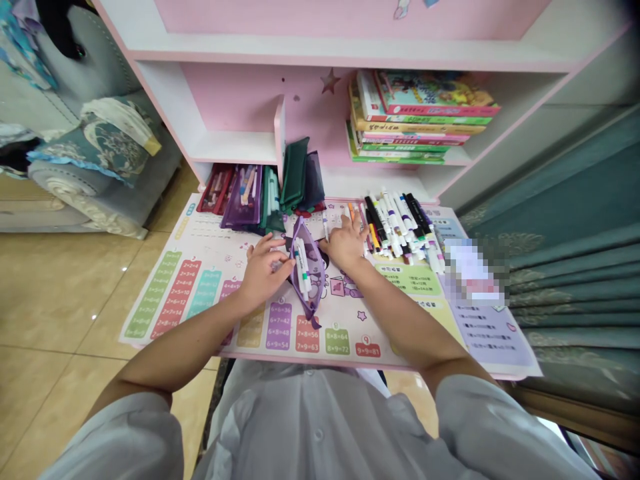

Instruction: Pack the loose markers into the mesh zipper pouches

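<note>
Purple pouch (315,267) lies open on a printed sheet (225,248), between the spread left hand (267,263) and right hand (347,241), whose grip I cannot tell; probably light, floppy, best held at its near end (311,309)

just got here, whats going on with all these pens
A person's left hand is at the edge of an open purple mesh pouch holding white markers. The right hand is at the left side of a heap of white and black markers; whether it holds one is unclear. Red, purple and green mesh pouches are farther back.
</note>
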{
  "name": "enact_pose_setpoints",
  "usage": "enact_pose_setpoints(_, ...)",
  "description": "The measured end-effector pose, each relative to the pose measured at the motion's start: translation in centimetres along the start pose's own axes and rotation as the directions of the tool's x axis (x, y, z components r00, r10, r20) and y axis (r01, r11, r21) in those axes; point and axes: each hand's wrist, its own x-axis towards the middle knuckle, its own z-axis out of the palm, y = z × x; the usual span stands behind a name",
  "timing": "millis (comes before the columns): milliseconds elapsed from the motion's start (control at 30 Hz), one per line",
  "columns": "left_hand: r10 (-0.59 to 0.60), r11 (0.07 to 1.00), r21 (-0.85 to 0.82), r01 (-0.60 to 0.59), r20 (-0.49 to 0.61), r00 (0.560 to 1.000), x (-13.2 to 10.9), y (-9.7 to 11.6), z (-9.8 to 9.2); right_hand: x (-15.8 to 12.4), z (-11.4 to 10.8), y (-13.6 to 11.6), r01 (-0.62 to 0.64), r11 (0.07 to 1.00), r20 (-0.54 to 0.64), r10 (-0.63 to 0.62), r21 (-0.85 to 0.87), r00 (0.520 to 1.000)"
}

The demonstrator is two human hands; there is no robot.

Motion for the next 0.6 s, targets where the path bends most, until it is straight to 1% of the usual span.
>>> enact_pose_setpoints(133,0.006,1.0,0.003,-0.005,0.0,1.0,0.0,-0.1,0.0,0.0,-0.4,0.2,0.0,1.0,0.062,0.001,-0.017,0.998)
enact_pose_setpoints(267,0.002,1.0,0.006,-0.002,0.002,1.0,0.1,-0.1,0.0,-0.5,-2.1,-0.1,-0.002,0.998,0.027,0.0,0.055,1.0)
enact_pose_setpoints(400,-0.008,1.0,0.006,0.008,0.012,1.0,0.0,0.1,-0.1,-2.3,-5.1,-1.3,0.052,0.986,-0.056,-0.043,0.158,0.997)
enact_pose_setpoints(500,-0.012,1.0,0.009,0.012,0.011,1.0,0.0,0.2,-0.2,-4.2,-7.0,-2.3,0.102,0.971,-0.023,-0.1,0.216,0.995)
enact_pose_setpoints(600,-0.014,1.0,0.01,0.014,0.014,1.0,0.0,0.2,-0.2,-5.6,-7.6,-3.1,0.167,0.963,0.031,-0.177,0.214,0.984)
